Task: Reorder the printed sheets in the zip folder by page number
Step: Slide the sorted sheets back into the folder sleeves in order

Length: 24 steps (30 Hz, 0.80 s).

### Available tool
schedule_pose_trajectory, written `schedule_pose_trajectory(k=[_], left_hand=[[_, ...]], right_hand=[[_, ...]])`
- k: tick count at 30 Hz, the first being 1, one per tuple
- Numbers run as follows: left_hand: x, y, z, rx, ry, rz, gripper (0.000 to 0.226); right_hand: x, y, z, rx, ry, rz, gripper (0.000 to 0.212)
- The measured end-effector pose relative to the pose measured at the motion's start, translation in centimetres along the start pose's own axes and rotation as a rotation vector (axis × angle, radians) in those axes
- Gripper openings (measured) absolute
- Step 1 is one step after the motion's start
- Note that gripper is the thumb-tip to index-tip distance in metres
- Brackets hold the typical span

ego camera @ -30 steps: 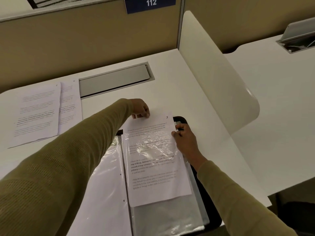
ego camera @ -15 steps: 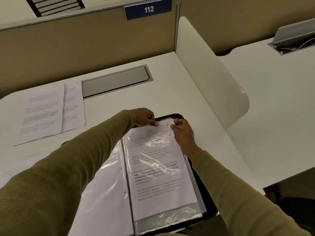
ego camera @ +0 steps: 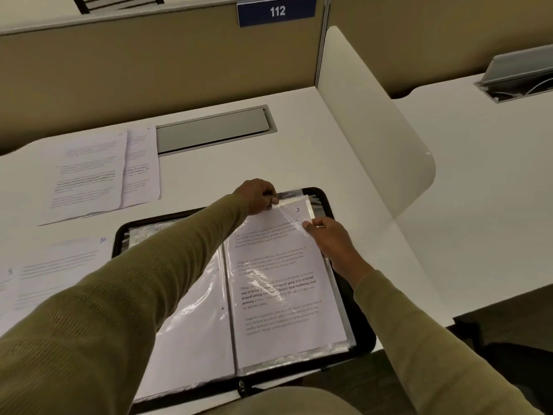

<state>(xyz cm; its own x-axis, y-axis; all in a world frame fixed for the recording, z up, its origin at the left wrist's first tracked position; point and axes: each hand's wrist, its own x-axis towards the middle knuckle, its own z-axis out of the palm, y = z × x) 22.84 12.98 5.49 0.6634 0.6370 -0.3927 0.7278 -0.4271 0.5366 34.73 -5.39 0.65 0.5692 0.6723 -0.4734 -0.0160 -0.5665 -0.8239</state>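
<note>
**Fingers.** Left hand reaches across the open zip folder to its far edge. The fingers are curled tight and bunched against the thumb, pinching the top of the clear sleeve at the upper left corner of the sheet inside it. Cannot tell if the paper is caught in that pinch too. Right hand is at the sleeve's right edge, just below the sheet's top right corner. Thumb and forefinger nip the film, and the other fingers are folded under. The film is pulled taut and creased between the two hands.

**Where.** The folder lies open at the near edge of the tabletop, right of middle. The sheet sits in the right-hand page.

**Hard to see.**
- Loose sheets at the left edge run out of view, their print blurred.
- Two overlapped sheets sit toward the far left corner, also unreadable.
- The left sleeve covers much of the folder's left page.
- Glare on the film washes out several lines of the sheet.
- The white divider along the right edge blocks part of the neighbouring desk.

**Writing.**
- A handwritten "10" in blue is on a loose sheet at the left.
- "3" is at the top right of the sleeved sheet. Its bold line is only partly legible: "way of living… local traditions".
- A blue sign on the back partition reads "112".
</note>
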Motion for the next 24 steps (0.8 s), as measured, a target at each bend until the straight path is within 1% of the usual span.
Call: schedule_pose_trajectory(k=[2, 4, 6, 7, 8, 9, 10, 11, 13, 15, 17, 19, 21, 24], left_hand=[[-0.5, -0.3, 0.4, -0.014, 0.105, -0.012, 0.018], [-1.1, -0.7, 0.8, 0.041, 0.247, 0.016, 0.029], [-2.0, -0.8, 0.8, 0.073, 0.352, 0.037, 0.030], [-2.5, -0.8, 0.7, 0.055, 0.367, 0.036, 0.027], [-3.1, -0.7, 0.5, 0.026, 0.349, 0.026, 0.025], [-3.6, -0.6, 0.2, -0.009, 0.303, 0.006, 0.028], [-4.1, -0.6, -0.1, -0.065, 0.235, -0.019, 0.036], [-4.6, -0.7, -0.5, -0.165, 0.155, -0.049, 0.047], [-6.0, -0.9, -1.6, -0.446, 0.004, -0.126, 0.065], [-7.5, -1.5, -3.0, -0.639, -0.063, -0.186, 0.077], [-8.9, -2.5, -4.4, -0.707, -0.086, -0.206, 0.084], [-10.3, -3.9, -6.0, -0.723, -0.100, -0.203, 0.084], [-11.5, -5.7, -7.4, -0.722, -0.079, -0.203, 0.075], [-12.7, -9.5, -8.6, -0.582, 0.082, -0.230, 0.049]], right_hand=[[-0.7, 0.4, -0.2, -0.055, -0.005, -0.019, 0.024], [-1.2, 0.5, -0.2, -0.092, -0.020, -0.024, 0.023], [-1.7, 0.0, -0.2, -0.113, -0.033, -0.029, 0.024], [-2.0, -0.5, -0.2, -0.116, -0.041, -0.037, 0.024], [-2.4, -1.2, -0.1, -0.109, -0.048, -0.048, 0.022], [-2.7, -1.9, 0.1, -0.090, -0.056, -0.059, 0.021], [-3.1, -2.7, 0.3, -0.064, -0.060, -0.068, 0.020], [-3.6, -3.7, 0.6, -0.037, -0.066, -0.078, 0.019], [-4.5, -5.8, 1.6, 0.012, -0.104, -0.099, 0.018], [-5.4, -7.6, 3.1, 0.042, -0.159, -0.140, 0.020], [-6.6, -9.3, 4.9, 0.067, -0.200, -0.189, 0.022], [-8.0, -10.8, 7.1, 0.070, -0.246, -0.228, 0.024], [-9.6, -12.0, 9.6, 0.044, -0.308, -0.249, 0.026], [-11.3, -12.8, 13.6, 0.023, -0.373, -0.255, 0.027]])
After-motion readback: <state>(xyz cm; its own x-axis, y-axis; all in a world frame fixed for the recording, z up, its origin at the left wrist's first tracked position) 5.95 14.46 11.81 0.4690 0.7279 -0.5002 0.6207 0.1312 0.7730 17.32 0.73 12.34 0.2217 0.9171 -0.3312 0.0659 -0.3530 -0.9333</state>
